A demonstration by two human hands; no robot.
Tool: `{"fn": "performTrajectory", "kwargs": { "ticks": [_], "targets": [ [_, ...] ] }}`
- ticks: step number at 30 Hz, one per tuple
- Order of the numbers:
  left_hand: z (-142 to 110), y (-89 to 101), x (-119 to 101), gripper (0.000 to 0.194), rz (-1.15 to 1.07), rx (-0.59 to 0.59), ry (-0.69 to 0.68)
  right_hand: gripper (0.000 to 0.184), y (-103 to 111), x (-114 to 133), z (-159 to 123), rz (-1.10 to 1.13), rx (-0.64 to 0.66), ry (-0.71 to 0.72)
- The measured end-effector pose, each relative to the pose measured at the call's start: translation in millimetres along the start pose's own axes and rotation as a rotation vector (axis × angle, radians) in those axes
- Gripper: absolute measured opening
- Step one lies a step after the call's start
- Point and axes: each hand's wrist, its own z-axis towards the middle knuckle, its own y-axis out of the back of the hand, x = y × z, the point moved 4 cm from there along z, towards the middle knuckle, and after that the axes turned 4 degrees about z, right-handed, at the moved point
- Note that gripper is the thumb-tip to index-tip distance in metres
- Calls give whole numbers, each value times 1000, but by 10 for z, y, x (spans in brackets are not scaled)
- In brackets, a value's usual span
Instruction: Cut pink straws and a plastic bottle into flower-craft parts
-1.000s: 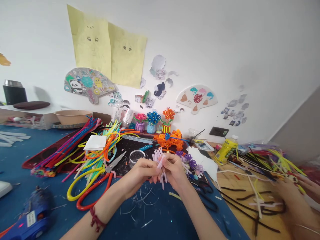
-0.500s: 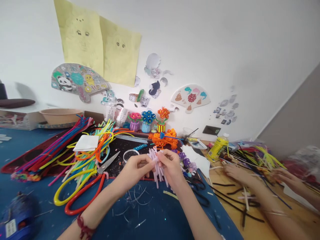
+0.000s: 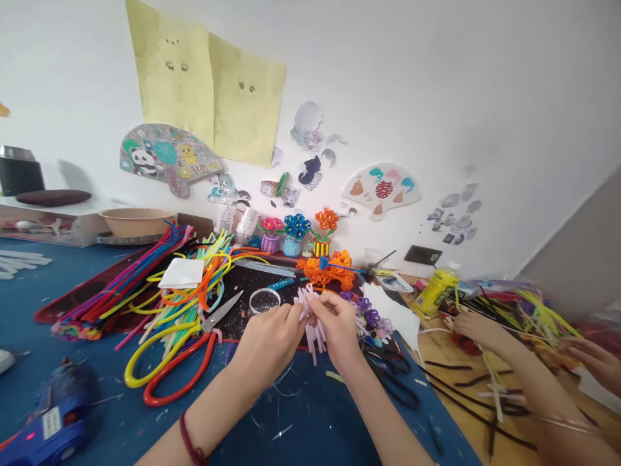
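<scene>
Pale lilac pipe cleaners, bent into loops at the top with loose ends hanging down, are bunched between both my hands. My left hand is closed on the bunch from the left, its back turned up and its fingertips hidden. Pinching the same bunch from the right is my right hand, thumb and index finger near the top. Behind the hands lie a clear round dish and an orange pipe-cleaner flower cluster. Purple pipe-cleaner flowers rest just right of my right hand.
Large scissors with yellow and red handles lie left, beside many coloured pipe cleaners. A blue glue gun sits front left. Black-handled scissors lie right. Another person's hands work near a yellow bottle.
My left hand has turned so its back faces up and has closed in over the bunch. My right hand keeps its pinch. The other person's hand has a dark red thing beneath it now.
</scene>
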Motion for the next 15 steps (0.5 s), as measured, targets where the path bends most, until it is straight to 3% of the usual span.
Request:
{"fn": "performTrajectory", "kwargs": {
  "ticks": [7, 15],
  "targets": [
    [-31, -44, -86, 16, 86, 51, -2, 30, -18, 20, -31, -76, -8, 12],
    [-24, -126, -74, 15, -3, 287, 48, 29, -16, -3, -29, -98, 1, 18]
  ]
}}
